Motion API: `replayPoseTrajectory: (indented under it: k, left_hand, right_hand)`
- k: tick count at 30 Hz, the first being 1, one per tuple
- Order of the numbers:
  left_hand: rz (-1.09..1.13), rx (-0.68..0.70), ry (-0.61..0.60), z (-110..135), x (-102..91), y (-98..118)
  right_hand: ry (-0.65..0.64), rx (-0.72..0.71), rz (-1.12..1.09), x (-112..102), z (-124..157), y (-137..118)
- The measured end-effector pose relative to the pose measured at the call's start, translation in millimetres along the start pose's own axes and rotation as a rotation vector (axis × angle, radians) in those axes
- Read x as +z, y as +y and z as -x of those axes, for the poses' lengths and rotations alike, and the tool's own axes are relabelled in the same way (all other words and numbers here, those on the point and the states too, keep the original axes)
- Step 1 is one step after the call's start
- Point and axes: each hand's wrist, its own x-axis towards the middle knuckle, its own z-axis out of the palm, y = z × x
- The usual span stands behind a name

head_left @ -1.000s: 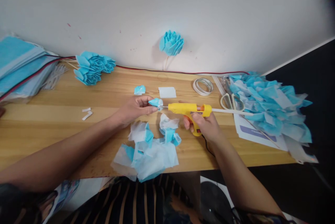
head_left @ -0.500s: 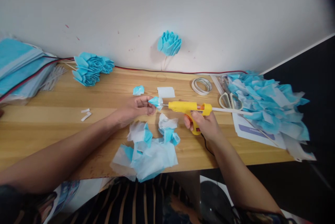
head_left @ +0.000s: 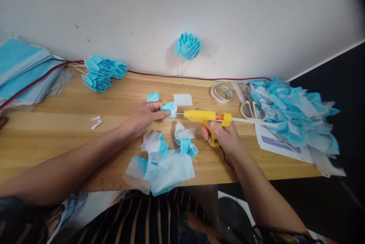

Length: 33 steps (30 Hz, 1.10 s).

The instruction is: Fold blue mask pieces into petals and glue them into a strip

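Note:
Pinched between the fingers of my left hand (head_left: 148, 116) is a small folded blue-and-white fabric petal (head_left: 170, 109). My right hand (head_left: 225, 134) grips a yellow hot glue gun (head_left: 203, 116), its metal nozzle pointing left at the petal's white edge. A long white glue stick (head_left: 251, 121) runs out of the gun's back end. Whether the nozzle touches the petal is too small to tell. Below the hands lie several crumpled blue-and-white fabric pieces (head_left: 171, 170). Just beyond my left hand are a small blue piece (head_left: 153, 96) and a white rectangle (head_left: 183, 100).
A tape roll (head_left: 213, 94), scissors (head_left: 246, 109) and a heap of blue-and-white petals (head_left: 296, 114) occupy the right. Blue fabric flowers (head_left: 102, 72) and stacked blue sheets (head_left: 21, 67) lie left. One stemmed flower (head_left: 187, 46) leans against the wall. A red-black cable (head_left: 171, 77) runs along it.
My left thumb has shifted onto the petal, which is now turned and shows more white beside the nozzle. The glue gun stays almost in place. The whole view has shifted slightly.

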Motion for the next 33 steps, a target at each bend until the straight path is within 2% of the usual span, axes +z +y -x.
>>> replayPoseTrajectory:
  k: [7, 10, 14, 16, 19, 22, 25, 27, 30, 33]
  left_hand:
    - [0.061, -0.002, -0.039, 0.3, 1.6, -1.4]
    - [0.171, -0.027, -0.048, -0.8, 1.0, -2.4]
    - [0.311, -0.060, -0.040, -3.6, -1.5, -4.6]
    - [0.346, -0.068, -0.035, -5.0, -3.0, -6.2]
    - [0.372, -0.084, -0.037, -5.9, -4.2, -7.3]
    - [0.374, -0.094, -0.037, -4.8, -3.9, -5.5]
    - [0.371, -0.080, -0.051, -3.0, -3.0, -2.8]
    - [0.370, -0.073, -0.062, -2.2, -2.4, -1.8]
    - [0.368, -0.071, -0.083, -1.3, -1.6, -1.9]
    - [0.364, -0.070, -0.109, 0.1, -0.4, -2.1]
  right_hand:
    - [0.002, 0.049, 0.082, 3.9, 3.3, -5.9]
    - [0.032, -0.028, 0.209, -0.8, 9.3, -11.1]
    - [0.127, -0.105, 0.390, -18.4, 19.7, -14.3]
    - [0.219, -0.162, 0.555, -30.4, 21.8, -11.5]
    - [0.283, -0.198, 1.016, -50.2, 19.5, 0.2]
    - [0.202, -0.124, 1.363, -72.9, 17.0, 18.3]
    - [0.088, -0.108, 1.421, -97.5, 19.7, 30.4]
    - [0.014, -0.121, 1.402, -108.9, 23.0, 27.7]
    - [0.007, -0.198, 1.367, -103.6, 23.8, 7.9]
    - [0.129, -0.366, 1.245, -65.3, 14.8, -15.2]
